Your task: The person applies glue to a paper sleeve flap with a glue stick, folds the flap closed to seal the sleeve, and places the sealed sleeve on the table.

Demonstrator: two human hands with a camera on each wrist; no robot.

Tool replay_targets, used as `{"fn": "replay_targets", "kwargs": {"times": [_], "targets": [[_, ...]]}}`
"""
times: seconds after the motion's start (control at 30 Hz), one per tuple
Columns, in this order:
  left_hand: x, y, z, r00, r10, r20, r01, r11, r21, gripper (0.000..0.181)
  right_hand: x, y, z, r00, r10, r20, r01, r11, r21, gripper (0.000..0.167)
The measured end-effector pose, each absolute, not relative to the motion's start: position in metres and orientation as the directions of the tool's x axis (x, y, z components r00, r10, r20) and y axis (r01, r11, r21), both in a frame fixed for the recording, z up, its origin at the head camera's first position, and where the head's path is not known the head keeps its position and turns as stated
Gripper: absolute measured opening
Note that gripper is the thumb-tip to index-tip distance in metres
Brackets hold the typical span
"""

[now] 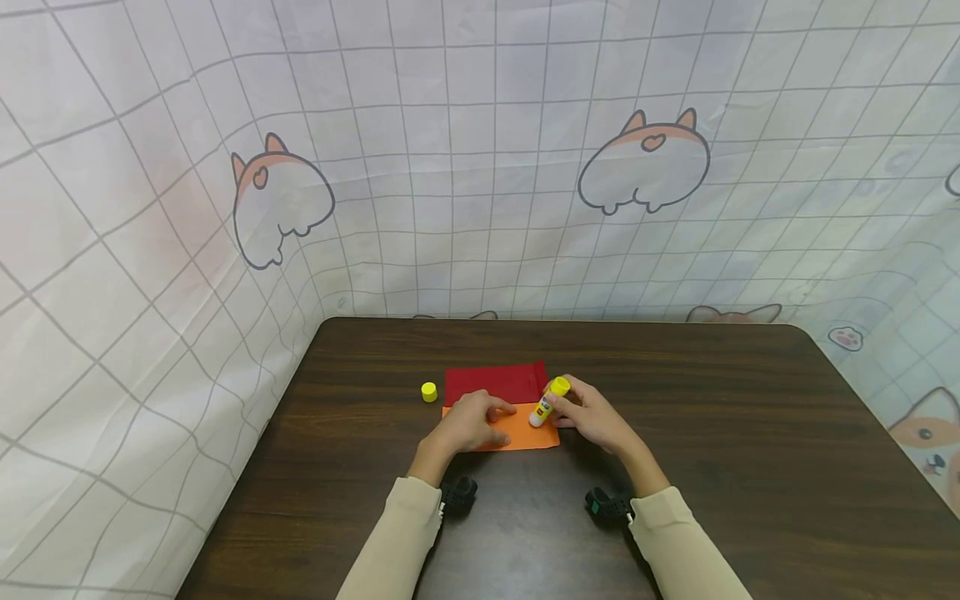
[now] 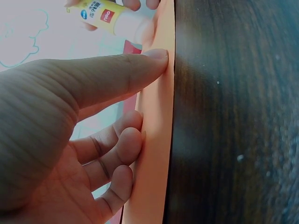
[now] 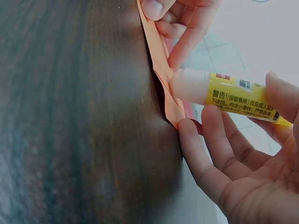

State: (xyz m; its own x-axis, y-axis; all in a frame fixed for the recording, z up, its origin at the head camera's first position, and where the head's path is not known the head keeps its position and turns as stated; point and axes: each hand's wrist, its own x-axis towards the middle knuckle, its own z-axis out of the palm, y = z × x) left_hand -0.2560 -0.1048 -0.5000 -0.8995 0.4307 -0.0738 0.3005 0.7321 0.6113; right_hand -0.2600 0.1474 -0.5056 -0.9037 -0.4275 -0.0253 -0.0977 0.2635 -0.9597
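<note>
A yellow glue stick [image 1: 550, 402] is pinched in my right hand [image 1: 595, 414], tilted, its white end down at the orange paper [image 1: 517, 433]. In the right wrist view that white end [image 3: 191, 86] meets the paper, and fingertips of the right hand touch the paper's slightly lifted edge. My left hand [image 1: 468, 423] rests on the orange paper with thumb and fingers spread apart, pressing it down. In the left wrist view the thumb [image 2: 131, 74] lies near the paper's edge. Behind the orange paper, and partly under it, lies a dark red piece [image 1: 495, 384].
The yellow cap [image 1: 429, 392] stands on the dark wooden table [image 1: 712, 433], left of the red piece. A white gridded cloth with printed dogs [image 1: 487, 167] hangs behind and beside the table. Black wrist cameras [image 1: 459, 497] are worn on both wrists.
</note>
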Motion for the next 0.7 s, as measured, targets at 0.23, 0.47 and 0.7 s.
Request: {"fn": "replay_targets", "kwargs": {"times": [0.23, 0.47, 0.7], "targets": [[-0.2560, -0.1048, -0.5000, -0.898, 0.432, -0.077, 0.301, 0.734, 0.609, 0.042, -0.2596, 0.1475, -0.5050, -0.903, -0.429, -0.015, -0.103, 0.250, -0.963, 0.042], [-0.2559, -0.1048, -0.4996, -0.899, 0.432, -0.078, 0.300, 0.735, 0.608, 0.041, -0.2592, 0.1465, -0.5039, -0.907, -0.421, -0.025, -0.087, 0.244, -0.966, 0.041], [-0.2566, -0.1051, -0.5008, -0.897, 0.436, -0.077, 0.304, 0.733, 0.609, 0.042, -0.2595, 0.1465, -0.5044, -0.910, -0.414, -0.034, -0.075, 0.244, -0.967, 0.041]]}}
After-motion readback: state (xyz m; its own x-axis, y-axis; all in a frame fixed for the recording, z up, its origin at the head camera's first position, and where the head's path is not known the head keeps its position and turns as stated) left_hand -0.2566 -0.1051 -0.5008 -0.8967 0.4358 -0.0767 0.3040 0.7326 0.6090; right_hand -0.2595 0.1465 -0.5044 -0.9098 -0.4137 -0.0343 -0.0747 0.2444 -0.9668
